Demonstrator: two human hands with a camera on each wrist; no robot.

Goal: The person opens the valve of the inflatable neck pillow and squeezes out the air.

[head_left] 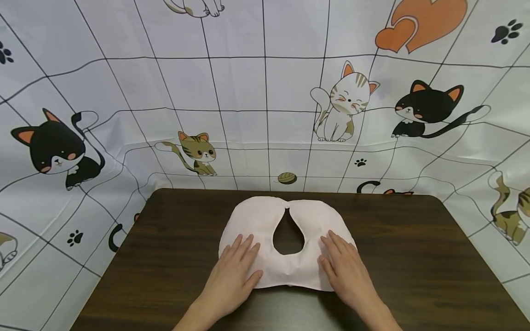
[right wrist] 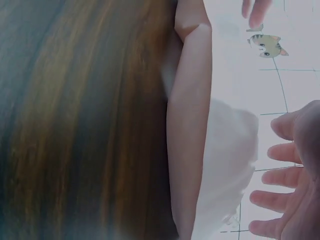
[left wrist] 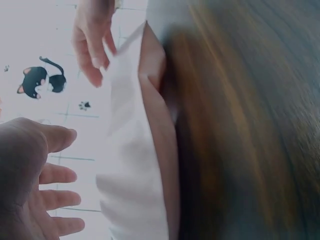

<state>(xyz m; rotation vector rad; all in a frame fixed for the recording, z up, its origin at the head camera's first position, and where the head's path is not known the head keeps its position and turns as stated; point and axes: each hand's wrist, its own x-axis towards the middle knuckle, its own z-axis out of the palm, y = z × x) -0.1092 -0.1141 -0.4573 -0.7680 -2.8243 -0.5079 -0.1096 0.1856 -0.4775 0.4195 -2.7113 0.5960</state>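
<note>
My left hand (head_left: 235, 269) lies flat on the near left part of a white horseshoe-shaped paper cover (head_left: 265, 216), fingers straight and slightly spread, clamped on nothing. My right hand (head_left: 344, 266) does the same on the near right part, fingers straight and a little apart, palm down on the paper.

The cover sits on the dark brown wooden table (head_left: 414, 248), about midway between its left and right edges and closer to the far edge than to the near one. Its teardrop-shaped opening (head_left: 288, 236) shows bare wood between my two hands, and the narrow slit of that opening points toward the far edge. The near edge of the cover runs just beyond my wrists.

From the left wrist view, my fingers (left wrist: 57, 175) are spread beside the pale sheet (left wrist: 130, 170), which rises a little off the wood. The right wrist view shows the same from the other side, fingers (right wrist: 280, 175) apart next to the sheet (right wrist: 225, 150).

A white curtain printed with cartoon cats (head_left: 265, 92) hangs behind the table's far edge and wraps round both sides. Nothing lies between my hands and the cover.
</note>
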